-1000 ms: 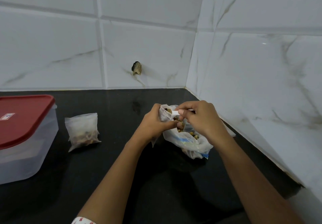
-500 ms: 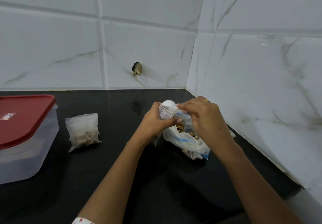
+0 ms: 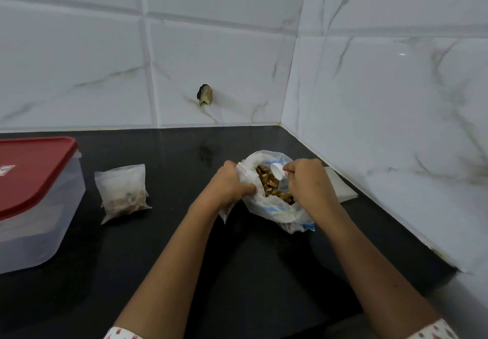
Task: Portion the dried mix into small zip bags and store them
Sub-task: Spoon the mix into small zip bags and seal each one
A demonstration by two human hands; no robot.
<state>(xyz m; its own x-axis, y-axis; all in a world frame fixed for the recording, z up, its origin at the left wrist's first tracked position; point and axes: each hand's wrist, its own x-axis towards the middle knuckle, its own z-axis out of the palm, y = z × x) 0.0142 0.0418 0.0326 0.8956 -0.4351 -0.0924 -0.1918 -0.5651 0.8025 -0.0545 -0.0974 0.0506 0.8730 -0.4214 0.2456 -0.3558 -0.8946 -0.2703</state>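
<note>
Black stone counter (image 3: 258, 272) carries the work, set in the corner of a white tiled wall. The large plastic bag (image 3: 266, 208) of dried mix (image 3: 269, 183) sits open just right of centre. The person's right hand (image 3: 309, 184) has its fingers curled round the handle of a white scoop (image 3: 276, 170), whose bowl hangs over the mix and looks empty. The left hand (image 3: 229, 184) grips an empty small zip bag (image 3: 245, 176) against the big bag's left rim, one corner dangling below the fist.

The step appears to be loading a scoop. It would go best if the bowl digs low and comes up level, while the left hand keeps the small bag's mouth spread and touching the rim so that spills fall back in. Crumpled plastic could fold over the opening.

One filled zip bag (image 3: 122, 193) stands to the left, near a clear container (image 3: 39, 220) with a red lid (image 3: 31, 169), probably the storage.
</note>
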